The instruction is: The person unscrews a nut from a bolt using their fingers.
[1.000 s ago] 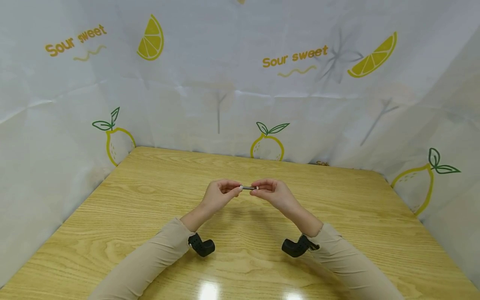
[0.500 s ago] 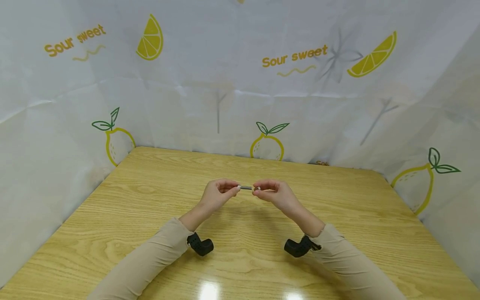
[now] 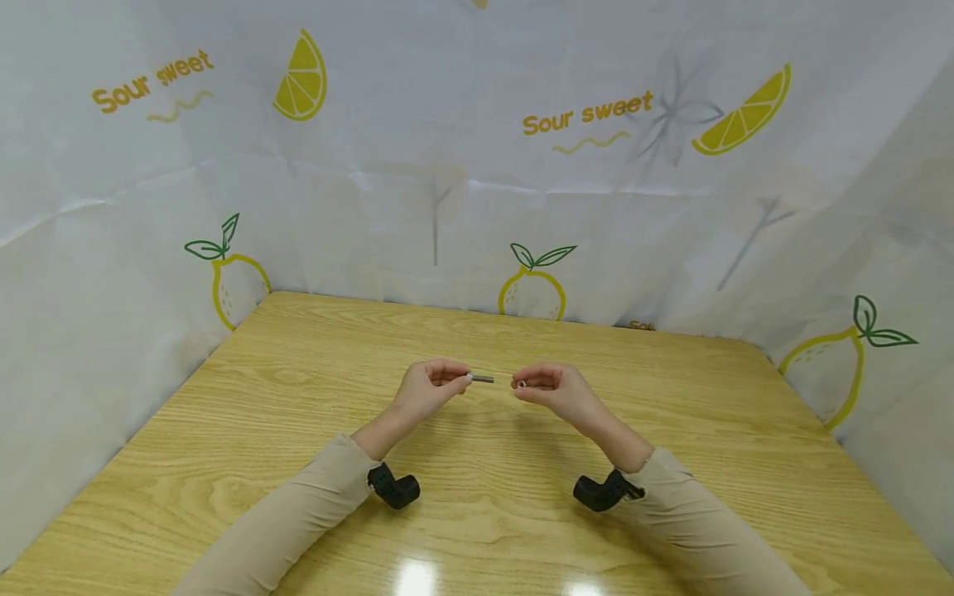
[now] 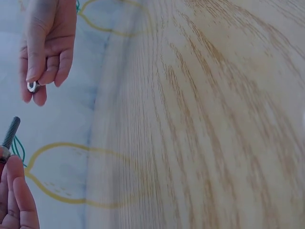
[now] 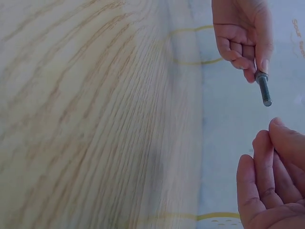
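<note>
My left hand (image 3: pixel 427 392) pinches a metal bolt (image 3: pixel 483 379) at its head end. Its threaded shank points right, toward the other hand. Between thumb and fingertips, my right hand (image 3: pixel 562 392) holds a small metal nut (image 4: pixel 33 87), whose hole shows in the left wrist view. A short gap separates the bolt's tip from the nut. In the right wrist view the bolt (image 5: pixel 265 90) hangs tip down from the left fingers, and the right fingers hide the nut. Both hands are raised over the table.
A wood-grain table (image 3: pixel 477 513) spreads beneath both arms. Behind it and along its sides hangs a white cloth (image 3: pixel 387 223) printed with lemons and lettering. Each wrist carries a black camera mount, one at the left (image 3: pixel 397 487) and one at the right (image 3: pixel 599 492).
The nut has come off the bolt's tip as my right hand moved right and slightly down. My left hand drifted slightly left with the bolt. More of the shank shows now.
</note>
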### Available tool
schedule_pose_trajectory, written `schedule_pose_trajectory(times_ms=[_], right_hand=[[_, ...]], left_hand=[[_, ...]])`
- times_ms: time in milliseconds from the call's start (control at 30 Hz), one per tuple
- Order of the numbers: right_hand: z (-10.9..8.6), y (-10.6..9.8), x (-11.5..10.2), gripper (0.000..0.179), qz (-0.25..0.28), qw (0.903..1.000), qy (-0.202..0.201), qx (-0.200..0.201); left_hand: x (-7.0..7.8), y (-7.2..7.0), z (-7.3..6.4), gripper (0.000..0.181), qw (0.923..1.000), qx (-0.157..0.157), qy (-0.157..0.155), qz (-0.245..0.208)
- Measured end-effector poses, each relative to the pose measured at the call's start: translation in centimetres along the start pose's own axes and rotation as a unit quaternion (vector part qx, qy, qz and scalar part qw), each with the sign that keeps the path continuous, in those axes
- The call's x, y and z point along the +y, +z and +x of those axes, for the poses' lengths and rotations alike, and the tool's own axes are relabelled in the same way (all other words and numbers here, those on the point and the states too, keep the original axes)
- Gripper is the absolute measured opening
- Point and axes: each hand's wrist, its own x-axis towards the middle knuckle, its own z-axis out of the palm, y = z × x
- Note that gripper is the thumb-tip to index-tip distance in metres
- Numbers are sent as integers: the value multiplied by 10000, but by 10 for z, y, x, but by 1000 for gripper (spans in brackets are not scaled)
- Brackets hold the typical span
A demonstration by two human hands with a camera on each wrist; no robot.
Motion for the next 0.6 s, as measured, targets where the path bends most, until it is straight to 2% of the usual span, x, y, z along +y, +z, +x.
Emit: schedule_pose_trajectory(times_ms=[200, 467, 567, 600], right_hand=[[0, -4, 7, 37, -237, 9996, 128, -38], [-1, -12, 15, 36, -335, 9987, 220, -328], [-1, -14, 17, 36, -283, 9985, 115, -463], [0, -16, 22, 35, -236, 9981, -70, -562]], left_hand=[[-3, -1, 1, 24, 9995, -18, -283, 151], [-9, -5, 2, 25, 9989, -38, -343, 330], [-10, -6, 3, 23, 9983, -49, -366, 443], [-11, -6, 3, 22, 9981, -45, -365, 494]])
